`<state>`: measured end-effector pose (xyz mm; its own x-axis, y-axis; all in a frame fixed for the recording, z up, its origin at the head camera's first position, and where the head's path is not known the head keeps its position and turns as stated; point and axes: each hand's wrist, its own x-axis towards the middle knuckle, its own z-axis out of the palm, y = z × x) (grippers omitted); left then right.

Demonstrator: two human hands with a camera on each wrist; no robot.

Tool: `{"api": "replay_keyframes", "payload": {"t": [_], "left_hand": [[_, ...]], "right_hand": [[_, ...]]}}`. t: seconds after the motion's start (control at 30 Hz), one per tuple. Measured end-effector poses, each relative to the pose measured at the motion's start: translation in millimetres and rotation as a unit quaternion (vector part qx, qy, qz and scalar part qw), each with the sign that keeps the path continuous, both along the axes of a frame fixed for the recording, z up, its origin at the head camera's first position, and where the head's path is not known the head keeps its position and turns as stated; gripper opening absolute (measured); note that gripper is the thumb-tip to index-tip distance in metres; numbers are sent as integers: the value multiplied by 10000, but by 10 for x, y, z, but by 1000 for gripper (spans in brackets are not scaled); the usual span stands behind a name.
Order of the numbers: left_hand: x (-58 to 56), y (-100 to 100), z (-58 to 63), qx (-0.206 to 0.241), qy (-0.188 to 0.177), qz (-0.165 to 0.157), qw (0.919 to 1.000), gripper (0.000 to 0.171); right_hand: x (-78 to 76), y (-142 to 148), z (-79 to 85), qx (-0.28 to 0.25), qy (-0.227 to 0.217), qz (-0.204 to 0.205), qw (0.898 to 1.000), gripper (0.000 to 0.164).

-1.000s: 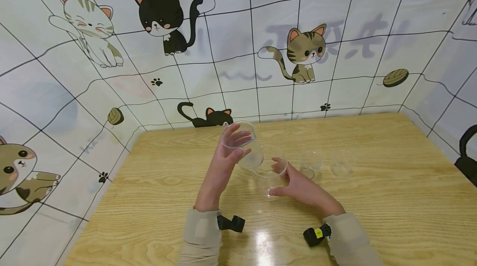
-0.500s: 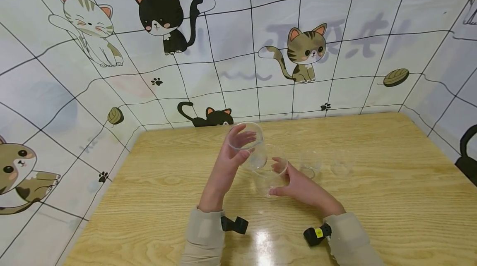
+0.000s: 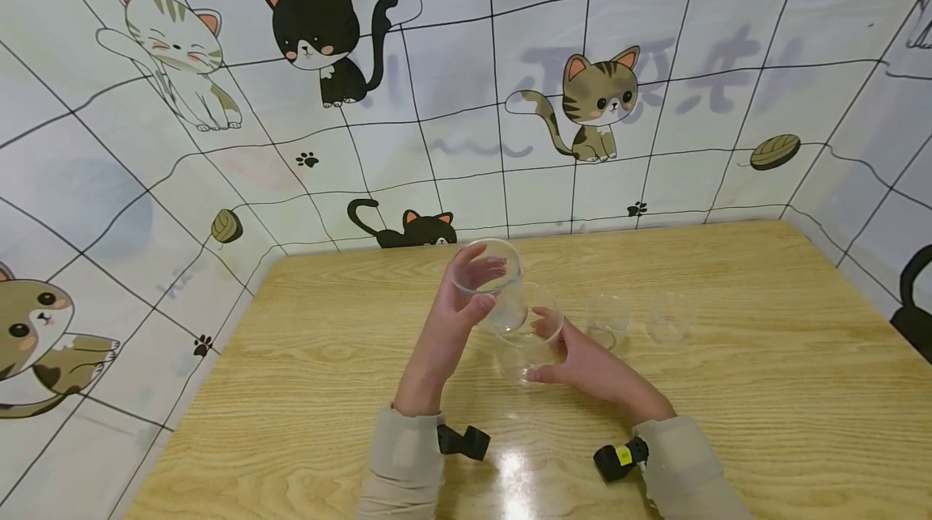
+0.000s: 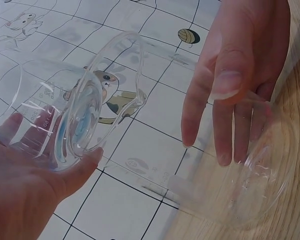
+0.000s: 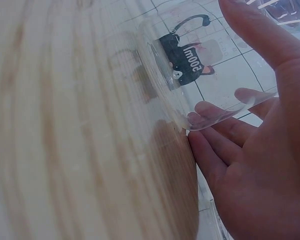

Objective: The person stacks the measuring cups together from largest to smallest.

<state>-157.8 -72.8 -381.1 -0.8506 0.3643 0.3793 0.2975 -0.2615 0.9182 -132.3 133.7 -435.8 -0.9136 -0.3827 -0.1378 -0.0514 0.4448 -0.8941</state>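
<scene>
In the head view, my left hand grips a clear beaker held tilted, its wide rim up and its base lower right. That base overlaps the mouth of a larger clear beaker, which my right hand holds from the right, thumb in front and fingers behind. In the left wrist view, the smaller beaker's thick base is right at the larger beaker's spouted rim. A mirrored 500ml mark shows on the larger beaker in the right wrist view, with my fingers along its side.
Two more clear beakers, a nearer one and one farther right, stand right of my right hand on the wooden table. A cat-patterned backdrop rises behind the table. A black object shows at the right edge.
My left hand has moved a little to the right with the smaller beaker, bringing its base farther over the larger beaker's mouth. My right hand and the larger beaker have stayed in place.
</scene>
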Motion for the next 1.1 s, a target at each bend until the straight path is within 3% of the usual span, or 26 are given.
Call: {"api": "replay_keyframes", "payload": {"t": [0.1,0.33,0.57,0.83,1.0,1.1], "left_hand": [[2,11,4,-61,-9,44,10000,72],[18,22,21,-145,-19,105,9998,75],[30,42,33,-69,-18,139,9999,76],[30,65,25,47,-25,107,9999,74],[95,87,109,130,-55,121,9998,76],[131,115,155,181,-43,168,9997,76]], "right_hand": [[12,-8,48,39,-5,0,10000,85],[-98,26,-225,187,93,-118,9997,83],[-99,31,-225,177,87,-101,9998,82],[-43,12,-110,154,129,-39,9998,82],[29,-12,71,-1,20,31,10000,82],[28,-9,55,33,0,3,10000,83]]}}
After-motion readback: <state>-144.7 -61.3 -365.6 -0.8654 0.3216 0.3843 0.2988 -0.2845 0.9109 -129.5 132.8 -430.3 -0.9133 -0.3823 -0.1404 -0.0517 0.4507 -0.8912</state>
